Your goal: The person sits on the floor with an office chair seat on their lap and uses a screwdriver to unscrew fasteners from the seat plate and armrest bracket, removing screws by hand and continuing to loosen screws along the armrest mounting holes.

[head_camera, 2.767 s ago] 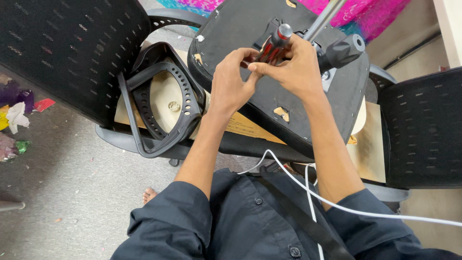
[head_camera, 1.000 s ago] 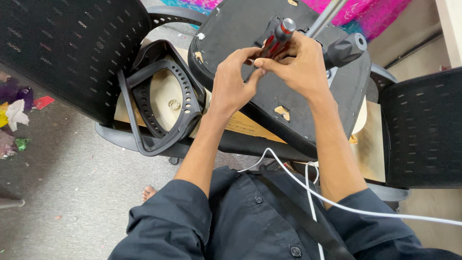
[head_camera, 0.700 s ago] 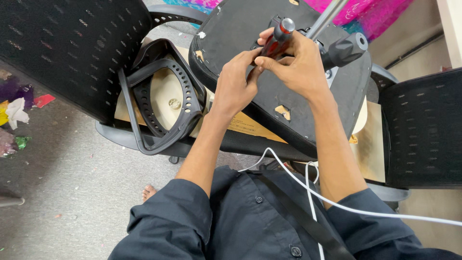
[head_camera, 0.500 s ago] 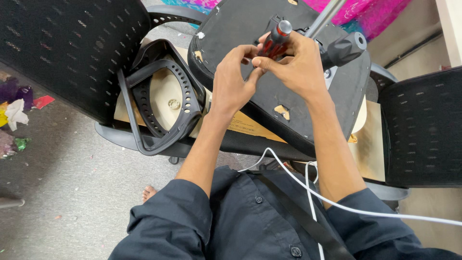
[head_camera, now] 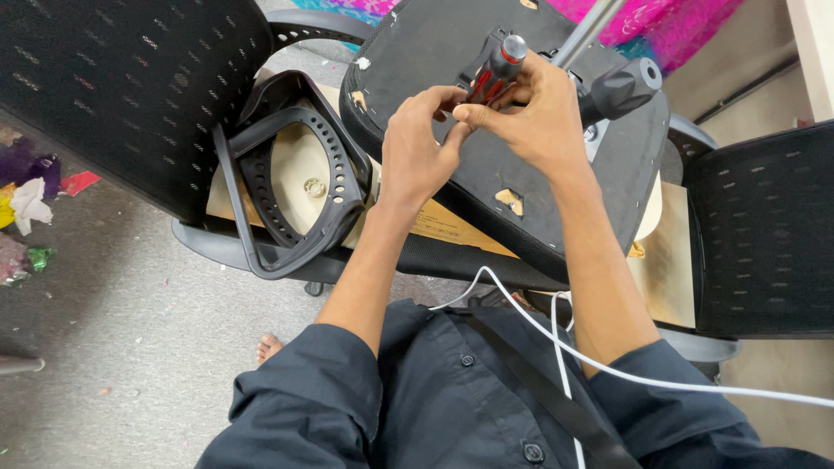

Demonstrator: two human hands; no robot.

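The right hand (head_camera: 543,117) gripped the screwdriver (head_camera: 495,69) upright on the upturned chair seat (head_camera: 417,52); left hand (head_camera: 417,143) fingers pinched beside its shaft; keeping it square would matter

Both forearms are stretched forward from rolled-up dark sleeves, and the hands are brought together ahead of the body. The left hand (head_camera: 417,148) is seen from its back, with fingers curled and thumb and forefinger pinched toward the right. The right hand (head_camera: 534,117) is closed in a grip, knuckles up, its fingertips touching the left's.
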